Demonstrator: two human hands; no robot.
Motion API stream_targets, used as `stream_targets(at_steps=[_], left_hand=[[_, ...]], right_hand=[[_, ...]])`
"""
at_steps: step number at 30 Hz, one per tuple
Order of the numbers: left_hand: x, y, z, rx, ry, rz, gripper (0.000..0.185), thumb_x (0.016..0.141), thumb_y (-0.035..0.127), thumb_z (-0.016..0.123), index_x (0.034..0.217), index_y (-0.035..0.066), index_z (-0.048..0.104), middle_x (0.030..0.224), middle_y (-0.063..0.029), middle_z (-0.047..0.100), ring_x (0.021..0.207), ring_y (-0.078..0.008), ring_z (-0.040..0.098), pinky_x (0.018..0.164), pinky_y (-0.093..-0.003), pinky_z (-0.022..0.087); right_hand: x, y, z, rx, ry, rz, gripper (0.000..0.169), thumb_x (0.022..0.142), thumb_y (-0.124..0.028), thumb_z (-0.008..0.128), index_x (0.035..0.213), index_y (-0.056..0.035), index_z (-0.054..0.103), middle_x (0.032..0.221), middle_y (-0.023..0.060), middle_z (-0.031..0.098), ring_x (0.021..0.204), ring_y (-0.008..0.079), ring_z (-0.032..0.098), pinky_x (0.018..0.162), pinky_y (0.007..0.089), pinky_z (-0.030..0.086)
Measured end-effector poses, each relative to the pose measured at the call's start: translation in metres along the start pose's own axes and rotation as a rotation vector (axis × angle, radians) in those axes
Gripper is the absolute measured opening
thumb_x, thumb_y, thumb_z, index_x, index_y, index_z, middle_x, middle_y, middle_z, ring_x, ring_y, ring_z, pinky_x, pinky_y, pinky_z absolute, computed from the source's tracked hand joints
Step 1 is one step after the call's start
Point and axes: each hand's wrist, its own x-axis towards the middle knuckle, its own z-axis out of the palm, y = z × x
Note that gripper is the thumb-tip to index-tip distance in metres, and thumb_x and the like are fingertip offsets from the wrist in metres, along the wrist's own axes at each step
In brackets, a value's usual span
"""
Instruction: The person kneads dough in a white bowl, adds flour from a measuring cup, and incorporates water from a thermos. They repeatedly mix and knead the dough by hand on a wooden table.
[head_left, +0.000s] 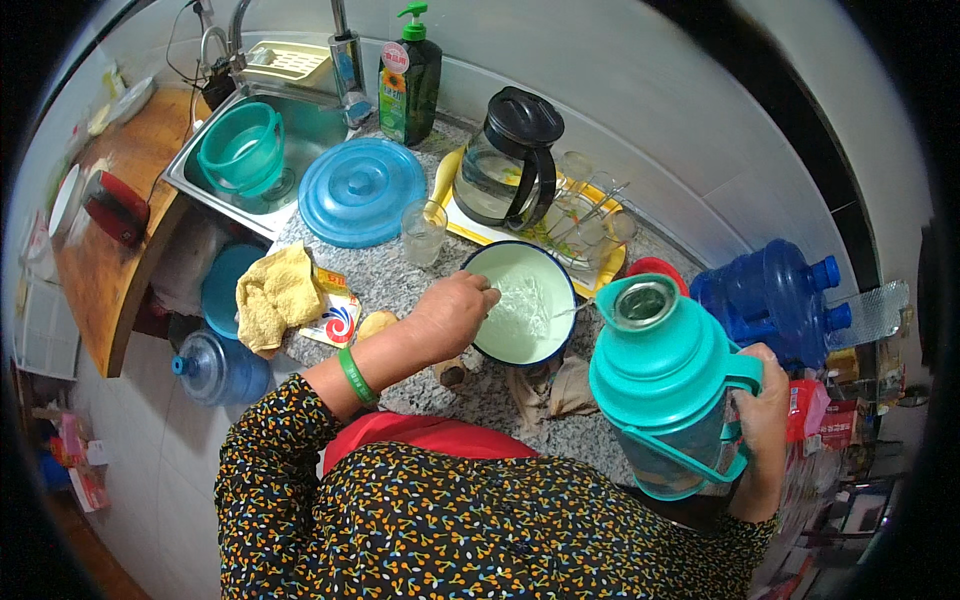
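A teal thermos flask (667, 367) leans toward an enamel basin, with my right hand (761, 405) gripping its side handle. From its spout a thin stream of water (576, 308) runs over the basin's right rim. The pale enamel basin (491, 259) has a dark blue rim and holds rippling clear water (521, 307). Over its left rim is my left hand (454, 315), fingers curled with the tips above the inside. Whether it grips the rim or anything else cannot be made out. A green band (356, 377) circles that wrist.
Behind the basin, a yellow-edged tray (604, 281) bears a glass pitcher (499, 172) and drinking glasses. Left are a tumbler (424, 236), blue lid (360, 187), yellow cloth (277, 296) and sink (311, 112). Grey cloth (574, 386) lies before the basin; a blue water jug (757, 300) stands right.
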Motion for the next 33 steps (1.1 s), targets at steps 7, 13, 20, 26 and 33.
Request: stream_targets(at_steps=[7,13,20,26,33], left_hand=[[0.028,0.008,0.041,0.102,-0.211,0.162,0.034,0.077,0.016,0.058,0.108,0.003,0.054,0.11,-0.0147,0.053,0.103,-0.0303,0.051,0.087,-0.0378,0.043],[0.034,0.026,0.037,0.139,-0.37,0.03,0.026,0.079,0.016,0.051,0.1,0.002,0.056,0.104,-0.0121,0.053,0.102,-0.0275,0.05,0.087,-0.0367,0.041],[0.004,0.041,-0.021,0.078,0.19,0.218,0.034,0.067,0.011,0.055,0.1,0.006,0.06,0.117,-0.0136,0.05,0.107,-0.0301,0.047,0.09,-0.0389,0.039],[-0.03,0.041,-0.022,-0.032,0.277,0.1,0.033,0.066,0.003,0.058,0.1,0.005,0.059,0.115,-0.0145,0.05,0.108,-0.0315,0.046,0.087,-0.0405,0.04],[-0.071,0.042,0.003,-0.138,0.324,0.006,0.024,0.066,0.003,0.063,0.09,0.005,0.059,0.096,-0.0113,0.057,0.081,-0.0285,0.057,0.068,-0.0369,0.048]], right_hand=[[-0.007,0.001,-0.011,0.099,0.151,-0.056,0.031,0.06,0.007,0.048,0.089,-0.0027,0.05,0.075,0.0028,0.049,0.071,0.0123,0.049,0.068,0.0256,0.041],[-0.009,0.011,-0.011,0.072,0.193,-0.066,0.033,0.059,0.007,0.047,0.09,-0.0022,0.05,0.078,0.0032,0.049,0.073,0.0131,0.049,0.07,0.0261,0.041],[-0.01,0.026,-0.018,0.182,0.28,0.027,0.038,0.061,0.007,0.044,0.098,-0.0028,0.049,0.09,0.0042,0.048,0.073,0.0111,0.048,0.065,0.0222,0.041],[-0.003,0.039,-0.046,0.448,0.53,0.062,0.049,0.065,0.009,0.039,0.111,-0.0038,0.048,0.086,0.0016,0.051,0.054,0.0036,0.039,0.045,0.0158,0.03],[0.048,0.076,-0.043,0.647,0.78,-0.08,0.038,0.08,0.008,0.043,0.118,0.0001,0.046,0.111,0.0082,0.052,0.101,0.0186,0.051,0.091,0.0311,0.039]])
